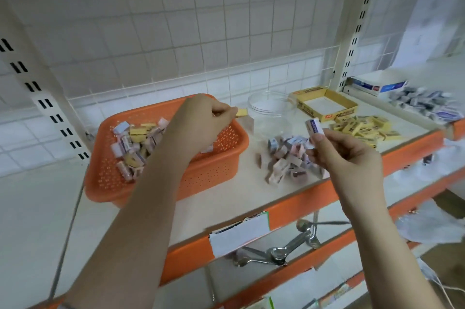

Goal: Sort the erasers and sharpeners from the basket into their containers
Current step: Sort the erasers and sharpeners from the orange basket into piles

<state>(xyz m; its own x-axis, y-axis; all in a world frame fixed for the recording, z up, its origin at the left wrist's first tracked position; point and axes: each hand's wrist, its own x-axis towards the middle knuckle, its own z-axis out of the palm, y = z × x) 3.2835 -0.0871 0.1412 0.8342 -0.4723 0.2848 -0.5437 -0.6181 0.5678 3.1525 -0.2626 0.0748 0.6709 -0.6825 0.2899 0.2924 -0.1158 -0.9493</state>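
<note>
An orange perforated basket (221, 157) sits on the shelf at the left, with several small erasers and sharpeners (133, 142) heaped in its left half. My left hand (201, 122) hovers over the basket's far right corner and pinches a small yellow eraser (242, 112). To the right, my right hand (344, 155) holds a white and blue eraser (314, 127) upright between its fingertips, above a loose pile of pinkish and blue pieces (289, 157) on the shelf. A clear round plastic container (270, 107) stands behind that pile. A yellow cardboard box (324, 104) stands open farther right.
A pile of yellow erasers (362, 130) lies in front of the box. Blue and white erasers (425, 102) and a carton (377, 85) fill the neighbouring shelf at the right. Metal spoons (281, 248) lie on the shelf below. The shelf's orange front edge (289, 205) runs diagonally.
</note>
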